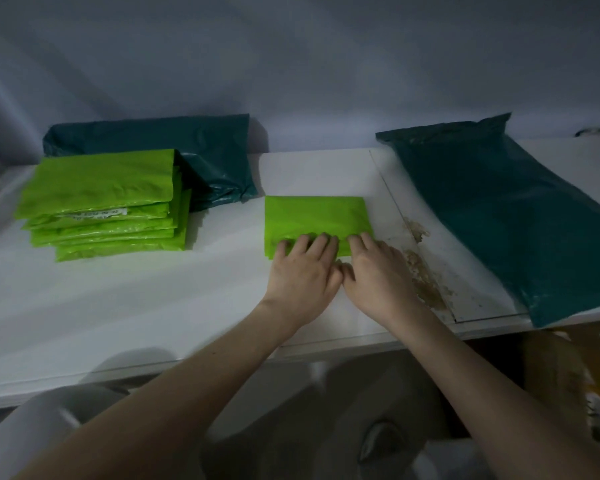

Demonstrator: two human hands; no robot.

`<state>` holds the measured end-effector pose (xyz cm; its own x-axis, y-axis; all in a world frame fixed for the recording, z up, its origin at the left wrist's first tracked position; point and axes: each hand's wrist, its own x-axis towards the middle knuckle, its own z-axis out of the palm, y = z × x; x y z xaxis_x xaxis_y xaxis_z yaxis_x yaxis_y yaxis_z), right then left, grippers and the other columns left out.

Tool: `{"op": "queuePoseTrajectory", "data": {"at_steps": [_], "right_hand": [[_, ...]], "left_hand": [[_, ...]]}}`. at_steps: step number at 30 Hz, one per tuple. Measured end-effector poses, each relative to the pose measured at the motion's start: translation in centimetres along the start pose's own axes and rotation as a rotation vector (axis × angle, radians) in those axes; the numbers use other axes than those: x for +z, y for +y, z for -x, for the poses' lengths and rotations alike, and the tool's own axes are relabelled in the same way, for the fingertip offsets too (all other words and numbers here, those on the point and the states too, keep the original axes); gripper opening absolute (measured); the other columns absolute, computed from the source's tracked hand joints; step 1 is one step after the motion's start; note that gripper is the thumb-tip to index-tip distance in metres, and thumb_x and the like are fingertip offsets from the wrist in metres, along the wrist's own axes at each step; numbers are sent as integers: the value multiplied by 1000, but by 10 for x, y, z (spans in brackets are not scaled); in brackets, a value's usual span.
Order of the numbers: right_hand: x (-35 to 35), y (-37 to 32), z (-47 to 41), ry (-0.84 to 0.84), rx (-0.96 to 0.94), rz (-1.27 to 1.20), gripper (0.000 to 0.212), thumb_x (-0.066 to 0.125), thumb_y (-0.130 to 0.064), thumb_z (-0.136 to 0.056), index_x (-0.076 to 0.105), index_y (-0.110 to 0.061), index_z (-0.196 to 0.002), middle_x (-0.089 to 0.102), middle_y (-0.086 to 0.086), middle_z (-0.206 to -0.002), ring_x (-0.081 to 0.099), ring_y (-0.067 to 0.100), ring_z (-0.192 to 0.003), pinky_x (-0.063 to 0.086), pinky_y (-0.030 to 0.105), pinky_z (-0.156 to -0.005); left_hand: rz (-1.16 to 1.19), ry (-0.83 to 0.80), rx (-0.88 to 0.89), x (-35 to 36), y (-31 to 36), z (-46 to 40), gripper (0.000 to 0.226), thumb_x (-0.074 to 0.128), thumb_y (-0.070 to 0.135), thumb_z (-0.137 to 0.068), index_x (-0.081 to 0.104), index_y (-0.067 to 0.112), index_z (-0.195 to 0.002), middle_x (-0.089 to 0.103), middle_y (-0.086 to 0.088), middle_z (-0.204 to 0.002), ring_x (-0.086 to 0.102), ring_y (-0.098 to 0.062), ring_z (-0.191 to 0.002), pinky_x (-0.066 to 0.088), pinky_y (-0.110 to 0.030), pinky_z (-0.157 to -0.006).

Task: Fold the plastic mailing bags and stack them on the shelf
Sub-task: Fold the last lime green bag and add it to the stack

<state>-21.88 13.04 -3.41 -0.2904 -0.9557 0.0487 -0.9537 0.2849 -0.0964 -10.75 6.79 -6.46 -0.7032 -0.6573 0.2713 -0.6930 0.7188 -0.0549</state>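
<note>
- Green plastic, slick and springy: the folded mailing bag (317, 221) lies on the white shelf (118, 299) at the centre of our view, and both our hands press its near edge.
- Our left hand (303, 275) and right hand (378, 275) lie side by side, thumbs touching, fingers straight, slightly spread and flat on the fold; neither is pinching anything.
- We judge the crease is being set. The film could spring open once we lift off, because nothing but our pressure holds it.
- Sliding is the second risk: on so smooth a shelf, uneven pressing may skew the bag, leaving a crooked fold.
- The stack of green bags (108, 206) sits at nine o'clock from the bag, well apart. Its layers are already staggered, so another slippery bag laid carelessly could tip or fan it out.
- Behind that stack leans a dark teal parcel (160, 140); a shove could push the stack against it.
- At three o'clock lies a brownish scraped patch (426, 275), just beside our right hand. Dragging the bag rightward might snag or soil it.
- Beyond that lies a second large teal bag (506, 216), untouched.
</note>
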Motion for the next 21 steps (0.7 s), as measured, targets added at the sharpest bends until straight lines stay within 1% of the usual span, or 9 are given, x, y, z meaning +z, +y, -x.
{"op": "queuePoseTrajectory", "data": {"at_steps": [3, 6, 8, 9, 11, 12, 15, 18, 21], "right_hand": [[-2, 5, 0, -12, 67, -5, 38, 44, -31, -92, 47, -11, -124, 51, 13, -118, 51, 34, -108, 39, 40, -86], [-3, 8, 0, 5, 94, -9, 38, 43, -32, -91, 51, -14, -123, 54, 11, -120, 47, 32, -113, 38, 41, -91], [-3, 8, 0, -1, 101, -5, 39, 44, -34, -91, 51, -16, -124, 52, 10, -123, 43, 30, -118, 36, 42, -93], [-2, 8, 0, -4, 105, -10, 39, 45, -35, -91, 52, -17, -124, 51, 10, -124, 41, 30, -120, 36, 42, -93], [-2, 8, -1, 3, 119, -38, 38, 48, -36, -89, 55, -17, -121, 48, 10, -123, 39, 30, -119, 37, 41, -92], [-2, 8, -2, 17, 135, -71, 36, 48, -35, -89, 56, -16, -118, 48, 10, -121, 40, 30, -117, 38, 40, -90], [-4, 12, -6, 72, 218, -210, 35, 47, -32, -90, 55, -11, -117, 48, 13, -119, 41, 31, -115, 40, 39, -84], [-5, 21, -10, 86, 286, -209, 37, 44, -35, -92, 51, -8, -117, 47, 15, -123, 37, 31, -121, 38, 42, -88], [-2, 29, -15, 21, 349, -206, 43, 38, -40, -95, 55, -4, -113, 46, 16, -127, 33, 31, -124, 35, 44, -93]], "left_hand": [[-11, -16, -1, -3, 0, -1, 47, 35, 44, -82, 65, 25, -113, 68, 1, -105, 61, -27, -86, 47, -40, -73], [7, -61, -26, -5, 1, -2, 47, 34, 45, -82, 65, 26, -112, 66, -1, -108, 60, -29, -89, 46, -44, -76], [74, -110, -54, -10, 1, -3, 52, 28, 47, -83, 60, 29, -120, 60, -1, -120, 55, -29, -104, 42, -48, -85], [112, -128, -68, -10, 1, -4, 54, 24, 48, -85, 54, 31, -127, 52, 0, -130, 47, -28, -114, 37, -49, -91], [172, -141, -67, -9, -5, -8, 54, 19, 49, -89, 45, 36, -134, 37, 6, -143, 32, -23, -127, 27, -46, -101], [200, -120, -50, -9, -9, -9, 54, 17, 49, -89, 45, 38, -134, 34, 9, -146, 28, -20, -130, 23, -44, -103], [215, -12, -16, -11, -27, -9, 60, 14, 48, -85, 51, 35, -131, 36, 10, -147, 29, -17, -133, 18, -36, -103], [267, -6, -204, -12, -47, -10, 56, 24, 44, -92, 35, 22, -142, 30, 0, -151, 26, -22, -136, 23, -37, -107], [306, -95, -397, -11, -58, -8, 56, 31, 39, -98, 25, 10, -145, 25, -8, -152, 23, -26, -137, 23, -39, -109]]}}
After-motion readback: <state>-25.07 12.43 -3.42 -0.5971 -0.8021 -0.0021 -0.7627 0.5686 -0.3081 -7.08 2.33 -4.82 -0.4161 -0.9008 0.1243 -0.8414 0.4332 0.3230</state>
